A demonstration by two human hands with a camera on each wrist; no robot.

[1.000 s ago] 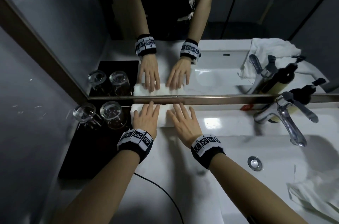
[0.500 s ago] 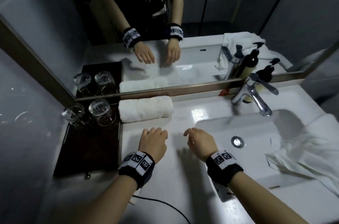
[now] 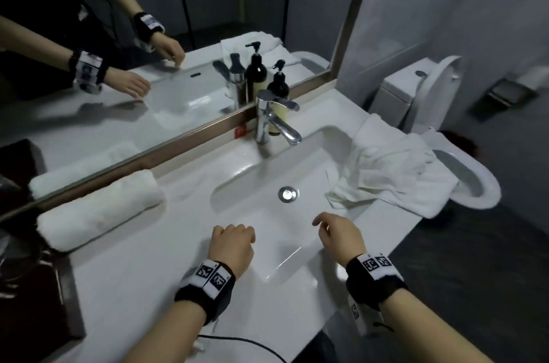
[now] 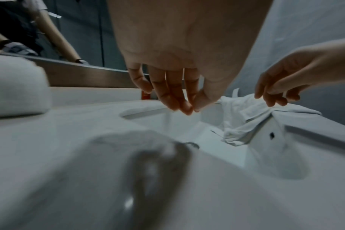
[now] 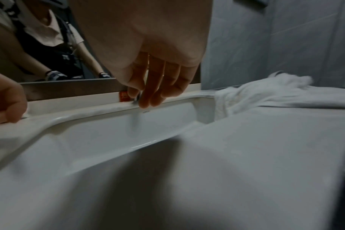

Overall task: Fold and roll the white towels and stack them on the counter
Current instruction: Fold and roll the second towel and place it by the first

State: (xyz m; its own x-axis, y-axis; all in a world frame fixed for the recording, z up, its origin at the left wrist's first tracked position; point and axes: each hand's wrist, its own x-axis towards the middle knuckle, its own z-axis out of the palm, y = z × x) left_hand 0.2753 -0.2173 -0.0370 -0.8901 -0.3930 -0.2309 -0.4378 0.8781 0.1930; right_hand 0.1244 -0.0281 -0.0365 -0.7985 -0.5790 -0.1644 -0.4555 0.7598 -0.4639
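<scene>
A rolled white towel (image 3: 101,209) lies on the counter (image 3: 154,267) at the left, against the mirror frame; its end shows at the left edge of the left wrist view (image 4: 16,88). A crumpled white towel (image 3: 389,166) is draped over the right rim of the sink, one corner hanging into the basin (image 4: 240,118) (image 5: 266,93). My left hand (image 3: 234,239) hovers over the sink's front rim with fingers hanging loosely curled, holding nothing (image 4: 179,99). My right hand (image 3: 335,229) hovers beside it, nearer the crumpled towel, fingers relaxed and empty (image 5: 154,91).
The sink basin (image 3: 267,172) with its drain (image 3: 288,194) lies ahead, the chrome faucet (image 3: 273,122) and two dark pump bottles (image 3: 277,86) at the mirror. A dark tray (image 3: 32,309) sits at the far left. A toilet (image 3: 445,113) stands beyond the counter's right end.
Both hands have left the rolled towel at the mirror and drawn back and to the right, over the sink's front rim. The view has swung right toward the crumpled towel.
</scene>
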